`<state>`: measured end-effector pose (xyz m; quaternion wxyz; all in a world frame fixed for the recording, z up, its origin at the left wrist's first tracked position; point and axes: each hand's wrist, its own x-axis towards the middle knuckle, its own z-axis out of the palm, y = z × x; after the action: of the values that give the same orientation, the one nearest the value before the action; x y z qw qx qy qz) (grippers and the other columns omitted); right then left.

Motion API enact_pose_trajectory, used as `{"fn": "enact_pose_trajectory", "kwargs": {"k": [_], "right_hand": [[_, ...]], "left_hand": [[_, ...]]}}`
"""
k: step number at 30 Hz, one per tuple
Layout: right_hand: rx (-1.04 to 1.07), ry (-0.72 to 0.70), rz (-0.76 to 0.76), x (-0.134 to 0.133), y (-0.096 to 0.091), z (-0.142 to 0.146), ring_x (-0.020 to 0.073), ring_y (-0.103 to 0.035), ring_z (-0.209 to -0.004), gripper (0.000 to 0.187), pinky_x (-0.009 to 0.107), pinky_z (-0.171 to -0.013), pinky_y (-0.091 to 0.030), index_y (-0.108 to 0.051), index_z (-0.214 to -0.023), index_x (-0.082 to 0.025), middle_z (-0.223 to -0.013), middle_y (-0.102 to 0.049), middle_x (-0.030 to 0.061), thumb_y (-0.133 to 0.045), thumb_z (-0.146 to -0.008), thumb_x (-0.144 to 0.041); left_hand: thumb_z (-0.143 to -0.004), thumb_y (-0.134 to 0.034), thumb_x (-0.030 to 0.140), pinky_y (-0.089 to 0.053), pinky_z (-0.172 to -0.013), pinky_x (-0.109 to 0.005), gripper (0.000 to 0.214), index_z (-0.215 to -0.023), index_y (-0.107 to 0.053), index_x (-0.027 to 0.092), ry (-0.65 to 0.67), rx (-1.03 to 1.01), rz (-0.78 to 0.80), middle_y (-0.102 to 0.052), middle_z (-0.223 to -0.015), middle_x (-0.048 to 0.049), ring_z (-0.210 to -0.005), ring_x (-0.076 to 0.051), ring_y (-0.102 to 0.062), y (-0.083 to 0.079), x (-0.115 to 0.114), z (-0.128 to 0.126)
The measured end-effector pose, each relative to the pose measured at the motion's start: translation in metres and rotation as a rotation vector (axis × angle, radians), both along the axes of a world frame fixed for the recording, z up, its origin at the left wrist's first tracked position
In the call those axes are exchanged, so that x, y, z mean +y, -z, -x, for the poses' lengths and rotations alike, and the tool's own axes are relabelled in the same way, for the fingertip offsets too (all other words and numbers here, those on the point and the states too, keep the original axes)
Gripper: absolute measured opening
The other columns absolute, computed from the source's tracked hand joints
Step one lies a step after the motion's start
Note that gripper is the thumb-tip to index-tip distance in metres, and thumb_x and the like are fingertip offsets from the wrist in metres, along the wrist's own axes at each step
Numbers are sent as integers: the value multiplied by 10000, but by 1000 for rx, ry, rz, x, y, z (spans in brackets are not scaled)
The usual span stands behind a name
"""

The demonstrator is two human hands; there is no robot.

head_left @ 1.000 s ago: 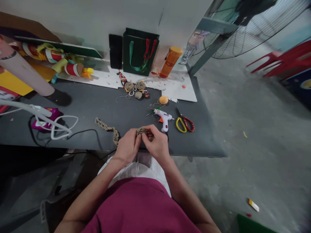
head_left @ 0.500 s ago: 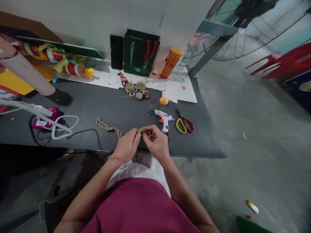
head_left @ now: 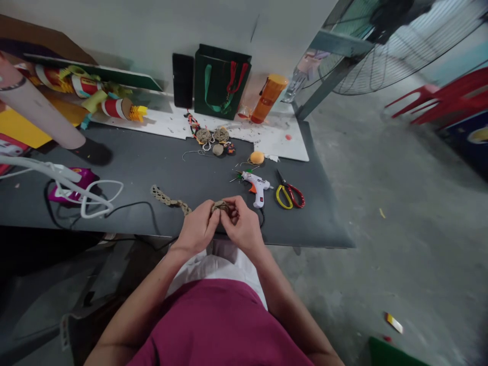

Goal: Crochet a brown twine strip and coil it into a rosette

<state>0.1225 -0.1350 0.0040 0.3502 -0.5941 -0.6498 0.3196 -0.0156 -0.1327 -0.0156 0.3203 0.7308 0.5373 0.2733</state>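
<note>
Close to the table's front edge, my left hand and my right hand meet, both closed on a tan crocheted strip. Between my fingertips the strip is bunched into a small coil; its loose end trails to the left over the grey table. Part of the coil is hidden by my fingers and thumbs. Just beyond my right hand lies a white glue gun with an orange trigger. Right of it are scissors with one yellow and one red handle.
Tan crocheted coils and an orange yarn ball lie farther back. Behind them stand a dark green gift bag, a phone and an orange bottle. White cables and a purple box are at left.
My hands stay together on the strip, the fingers shifting slightly so that a little more of the coil shows. The strip's loose end has barely moved.
</note>
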Motion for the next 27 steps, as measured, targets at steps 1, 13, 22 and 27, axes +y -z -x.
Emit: {"fn": "enact_pose_trajectory", "kwargs": {"k": [1,13,22,27], "right_hand": [[-88,-53,-32,0,-2,-2,159,-621,-672,241,287,-648,-510,-600,-1028,-194,-856,-678,56,-534,-799,-226],[55,116,-50,0,4,4,136,-618,-597,138,252,-586,-509,-631,-857,-184,-769,-706,39,-537,-796,-265],[-272,-87,-52,0,-6,-3,173,-629,-694,172,294,-677,-495,-617,-927,-213,-843,-693,50,-512,-793,-187],[-105,94,-11,-1,1,1,149,-623,-593,115,259,-586,-492,-597,-877,-208,-750,-699,30,-520,-802,-252]], "left_hand": [[-961,-288,366,-429,-675,-313,277,-833,-482,214,20,44,-6,-601,-804,-43,-762,-208,-583,-1,1,2],[-963,-265,374,-400,-655,-292,258,-851,-445,226,4,4,20,-595,-776,-20,-705,-185,-571,-1,-5,-1],[-944,-294,323,-412,-647,-312,246,-845,-494,218,104,185,3,-620,-778,-47,-727,-215,-587,-3,5,5],[-945,-308,337,-407,-639,-303,217,-868,-474,221,40,85,-11,-614,-784,-33,-704,-199,-578,1,0,2]]}}
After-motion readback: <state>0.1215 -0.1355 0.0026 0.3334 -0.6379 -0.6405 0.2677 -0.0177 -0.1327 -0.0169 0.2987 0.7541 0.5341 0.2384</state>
